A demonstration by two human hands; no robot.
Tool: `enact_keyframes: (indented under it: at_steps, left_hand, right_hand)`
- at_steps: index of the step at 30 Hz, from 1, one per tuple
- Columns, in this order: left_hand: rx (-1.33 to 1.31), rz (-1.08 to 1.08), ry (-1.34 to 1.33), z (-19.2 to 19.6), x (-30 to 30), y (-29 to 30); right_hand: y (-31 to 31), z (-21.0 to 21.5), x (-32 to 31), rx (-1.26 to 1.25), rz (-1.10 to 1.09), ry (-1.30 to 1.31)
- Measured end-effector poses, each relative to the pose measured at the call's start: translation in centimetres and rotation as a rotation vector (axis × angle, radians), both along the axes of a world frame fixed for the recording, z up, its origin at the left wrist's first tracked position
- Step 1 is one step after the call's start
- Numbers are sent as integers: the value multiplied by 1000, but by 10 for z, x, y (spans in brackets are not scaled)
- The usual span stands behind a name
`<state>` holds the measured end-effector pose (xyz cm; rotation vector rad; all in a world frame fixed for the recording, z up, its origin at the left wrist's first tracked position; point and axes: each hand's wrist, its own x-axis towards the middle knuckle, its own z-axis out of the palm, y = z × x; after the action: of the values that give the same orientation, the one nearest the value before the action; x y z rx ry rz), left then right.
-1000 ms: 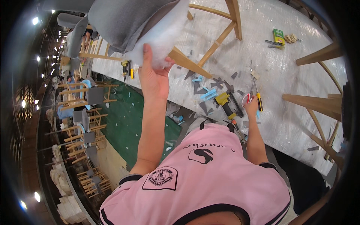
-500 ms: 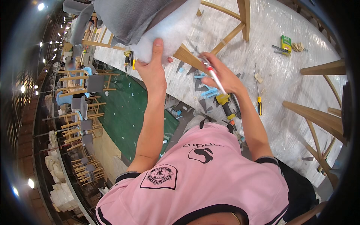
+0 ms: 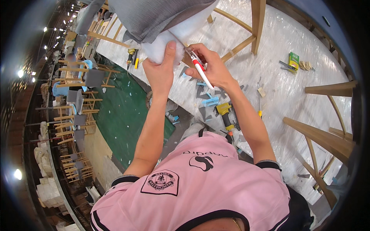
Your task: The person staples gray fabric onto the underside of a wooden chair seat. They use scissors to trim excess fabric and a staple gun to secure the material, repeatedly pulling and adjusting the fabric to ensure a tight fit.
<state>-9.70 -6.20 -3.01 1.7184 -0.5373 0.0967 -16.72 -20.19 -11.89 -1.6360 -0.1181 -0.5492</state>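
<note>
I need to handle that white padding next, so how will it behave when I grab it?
The white padding is probably soft and floppy: it bunches where the left hand pinches it. It looks fluffy, so likely light. It may tear easily near the red-handled tool.

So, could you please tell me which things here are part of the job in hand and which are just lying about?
In use:
- left hand gripping the white padding
- right hand holding a red-and-white cutter
- grey fabric over the padding

Lying about:
- yellow power tool
- green box
- blue scraps
- wooden chair frames
</note>
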Motion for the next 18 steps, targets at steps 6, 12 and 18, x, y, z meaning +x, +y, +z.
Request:
enact_keyframes:
  at_steps: [6,12,18]
  left_hand:
    - [-41,-5,24,-4,-2,-4]
    - [-293,-29,302,10,-15,-11]
    - [-823,-764,1192,41,-3,29]
  right_hand:
    - [0,-14,-4,51,-142,-17]
    - [-38,4,-28,-114,-1,56]
    - [-105,59,-36,-320,267,223]
